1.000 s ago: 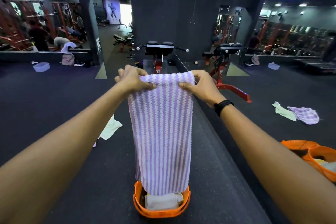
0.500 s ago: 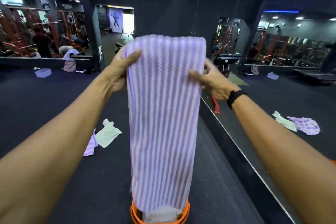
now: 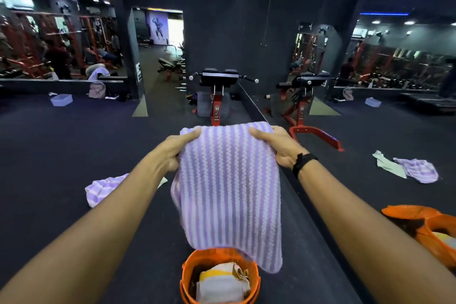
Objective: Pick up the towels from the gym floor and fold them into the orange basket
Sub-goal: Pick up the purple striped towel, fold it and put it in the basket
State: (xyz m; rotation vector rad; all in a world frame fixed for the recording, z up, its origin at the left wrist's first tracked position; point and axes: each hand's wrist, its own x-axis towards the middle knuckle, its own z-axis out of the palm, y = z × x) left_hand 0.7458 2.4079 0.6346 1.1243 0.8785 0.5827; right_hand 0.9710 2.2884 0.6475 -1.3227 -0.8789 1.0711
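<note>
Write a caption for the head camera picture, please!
Both hands hold a purple striped towel above the orange basket.

Both hands up front, holding a folded purple-and-white striped terry towel [image 3: 229,187] by its top fold: left hand [image 3: 172,150] pinches the left edge, right hand [image 3: 278,147] grips the right edge, black wristband [image 3: 304,161] on that wrist. Towel hangs over a round orange plastic basket [image 3: 219,279] on the dark gym floor [image 3: 49,155]; its lower right corner droops past the rim. Basket holds a folded white towel with a yellow stripe [image 3: 222,281]. Another crumpled purple striped towel [image 3: 103,189] lies on the floor left, partly behind the left forearm. Red-framed exercise bench [image 3: 217,96] stands ahead by the mirror wall [image 3: 370,81].
</note>
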